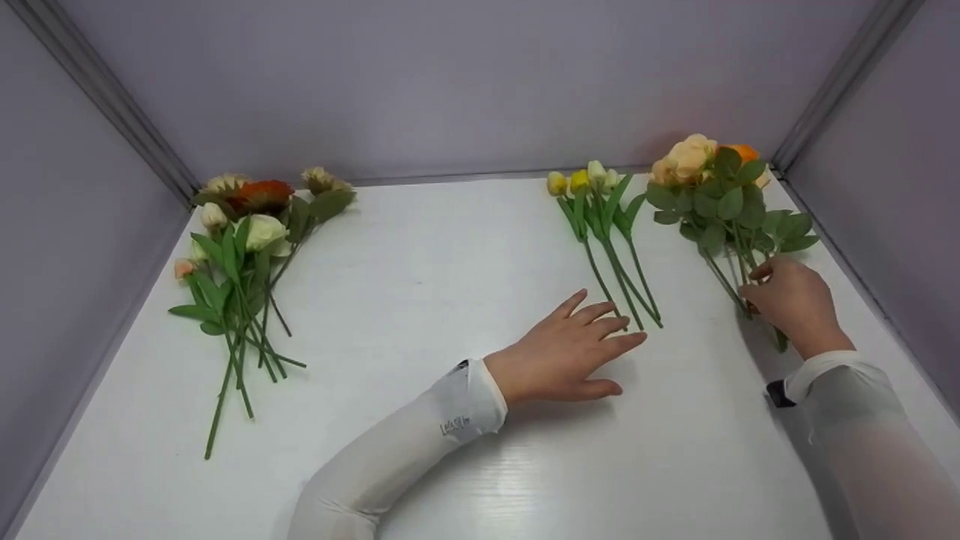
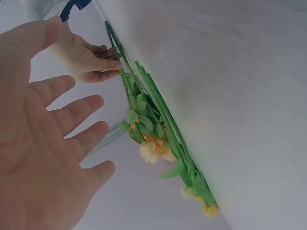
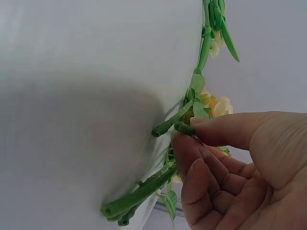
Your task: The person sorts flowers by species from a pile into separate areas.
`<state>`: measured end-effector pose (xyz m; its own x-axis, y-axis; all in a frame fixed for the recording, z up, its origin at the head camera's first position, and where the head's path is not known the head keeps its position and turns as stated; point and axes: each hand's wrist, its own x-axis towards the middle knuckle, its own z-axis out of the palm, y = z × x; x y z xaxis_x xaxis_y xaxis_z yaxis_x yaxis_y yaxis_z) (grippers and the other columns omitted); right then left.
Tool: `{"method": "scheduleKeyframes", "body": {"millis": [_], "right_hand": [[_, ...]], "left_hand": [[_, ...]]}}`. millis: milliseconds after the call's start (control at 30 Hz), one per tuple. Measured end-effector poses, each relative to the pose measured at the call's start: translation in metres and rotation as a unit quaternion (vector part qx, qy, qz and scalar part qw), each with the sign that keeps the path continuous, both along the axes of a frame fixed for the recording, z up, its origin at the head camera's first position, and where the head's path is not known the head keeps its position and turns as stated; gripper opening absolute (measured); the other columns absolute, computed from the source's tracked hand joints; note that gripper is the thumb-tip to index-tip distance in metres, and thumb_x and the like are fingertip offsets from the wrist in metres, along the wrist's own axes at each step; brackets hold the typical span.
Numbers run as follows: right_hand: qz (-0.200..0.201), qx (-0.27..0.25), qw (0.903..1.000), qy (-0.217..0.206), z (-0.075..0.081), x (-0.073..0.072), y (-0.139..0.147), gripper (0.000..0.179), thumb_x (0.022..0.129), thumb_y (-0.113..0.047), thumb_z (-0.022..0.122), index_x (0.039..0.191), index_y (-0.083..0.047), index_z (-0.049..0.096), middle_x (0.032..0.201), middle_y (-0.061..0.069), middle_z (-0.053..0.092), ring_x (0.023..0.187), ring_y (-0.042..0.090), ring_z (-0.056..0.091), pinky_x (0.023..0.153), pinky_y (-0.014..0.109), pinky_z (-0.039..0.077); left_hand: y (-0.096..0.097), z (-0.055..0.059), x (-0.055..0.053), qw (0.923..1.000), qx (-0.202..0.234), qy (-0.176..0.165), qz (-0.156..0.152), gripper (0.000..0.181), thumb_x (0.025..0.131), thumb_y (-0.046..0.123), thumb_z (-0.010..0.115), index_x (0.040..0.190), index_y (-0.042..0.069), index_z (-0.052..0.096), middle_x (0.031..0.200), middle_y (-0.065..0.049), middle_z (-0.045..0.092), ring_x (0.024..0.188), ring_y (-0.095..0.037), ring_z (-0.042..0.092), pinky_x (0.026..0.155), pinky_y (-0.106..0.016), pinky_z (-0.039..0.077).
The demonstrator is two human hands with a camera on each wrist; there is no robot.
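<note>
My right hand (image 1: 796, 304) pinches one green stem (image 3: 183, 128) between thumb and forefinger in the right wrist view. That stem belongs to the bunch of peach and orange roses (image 1: 712, 187) at the back right; other stems (image 3: 139, 194) of the bunch lie beside the hand. My left hand (image 1: 564, 352) is spread with straight fingers and holds nothing. Its fingertips are at the stem ends of the yellow and white tulips (image 1: 600, 202) in the head view; whether they touch cannot be told. The left wrist view shows its open palm (image 2: 38, 153).
A mixed pile of flowers (image 1: 251, 255), red, white and cream, lies on the left of the white table (image 1: 405, 300), stems crossing toward the front. Grey panels (image 1: 465, 82) wall the table at the back and both sides.
</note>
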<state>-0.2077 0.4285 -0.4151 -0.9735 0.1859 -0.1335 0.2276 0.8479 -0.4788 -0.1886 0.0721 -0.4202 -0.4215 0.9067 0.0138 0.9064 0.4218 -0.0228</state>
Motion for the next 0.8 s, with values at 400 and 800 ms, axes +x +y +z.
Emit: {"method": "scheduleKeyframes", "body": {"millis": [400,800], "right_hand": [[-0.007,0.005,0.9997,0.021,0.011,0.005,-0.003,0.06,0.104,-0.044,0.054,0.132,0.009,0.052,0.115,0.028,0.061,0.081,0.033,0.062,0.062,0.043,0.049],[0.056,0.019,0.9875,0.146,0.023,-0.011,-0.069,0.052,0.103,-0.036,0.061,0.137,0.004,0.058,0.134,0.028,0.058,0.12,0.048,0.053,0.095,0.065,0.043]], "left_hand": [[-0.006,0.006,-0.005,0.9999,0.001,-0.011,0.012,0.072,0.101,0.063,0.049,0.162,0.03,0.03,0.162,0.003,0.038,0.153,-0.022,0.022,0.125,-0.05,0.007],[-0.068,0.003,-0.032,0.9936,0.044,-0.04,0.096,0.066,0.103,0.052,0.055,0.16,0.024,0.038,0.159,-0.003,0.043,0.15,-0.024,0.031,0.124,-0.051,0.012]]}}
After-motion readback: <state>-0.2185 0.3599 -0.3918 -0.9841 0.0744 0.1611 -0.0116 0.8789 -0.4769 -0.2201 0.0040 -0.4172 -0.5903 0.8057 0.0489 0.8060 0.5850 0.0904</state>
